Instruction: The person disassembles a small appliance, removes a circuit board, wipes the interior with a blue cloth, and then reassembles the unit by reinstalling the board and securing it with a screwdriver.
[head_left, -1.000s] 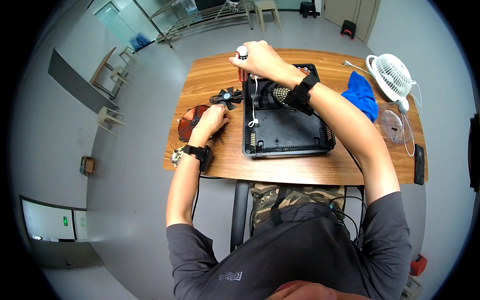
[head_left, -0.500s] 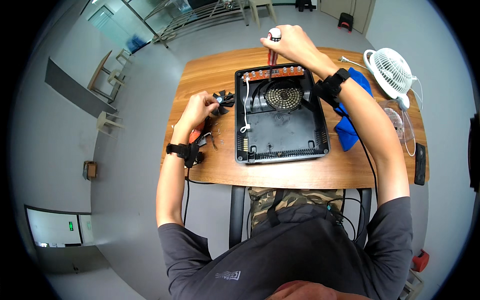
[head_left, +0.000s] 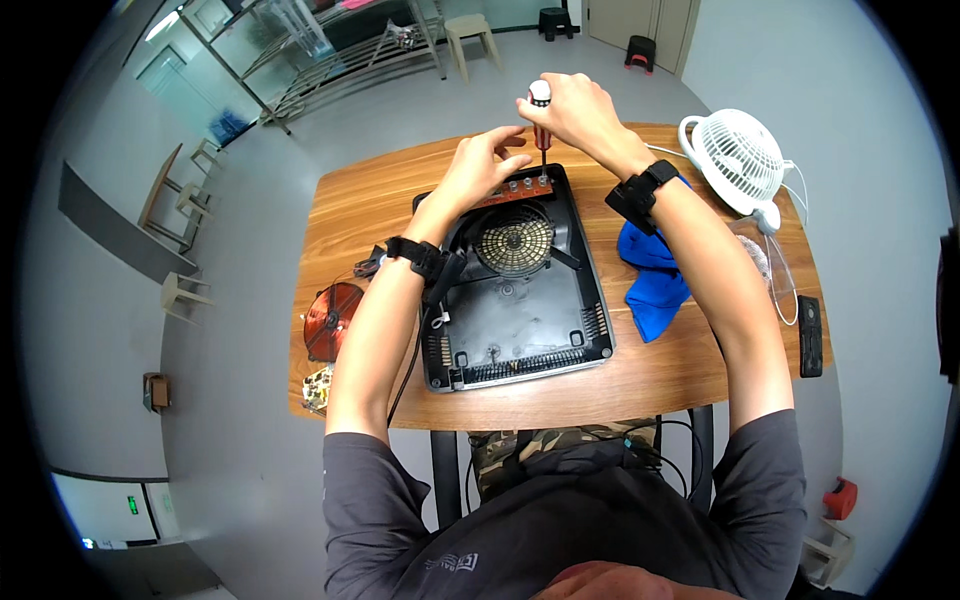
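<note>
My right hand [head_left: 580, 108] grips the white-and-red handle of a screwdriver [head_left: 543, 136], held upright. Its tip meets the right part of a narrow orange-brown circuit board [head_left: 527, 190] along the far edge of a black plastic housing [head_left: 520, 325]. Beside the screwdriver, my left hand [head_left: 486, 165] hovers over the board with fingers apart, holding nothing I can see. That hand and forearm cover the board's left part and some of the housing's left side. A round vent grille [head_left: 514, 240] sits in the housing, and a white cable end [head_left: 440, 318] lies at its left.
Left of my left forearm lie a reddish-brown round coil [head_left: 332, 322], a partly hidden dark part [head_left: 370, 262] and a circuit board with components [head_left: 317, 388]. On the right are a blue cloth [head_left: 655, 285], a white fan [head_left: 740, 160] with its cord, and a long black piece [head_left: 810, 336].
My left hand has left the small black fan blade and come across to the board near the screwdriver. The screwdriver's tip has shifted to the board's right part. The view has shifted too.
</note>
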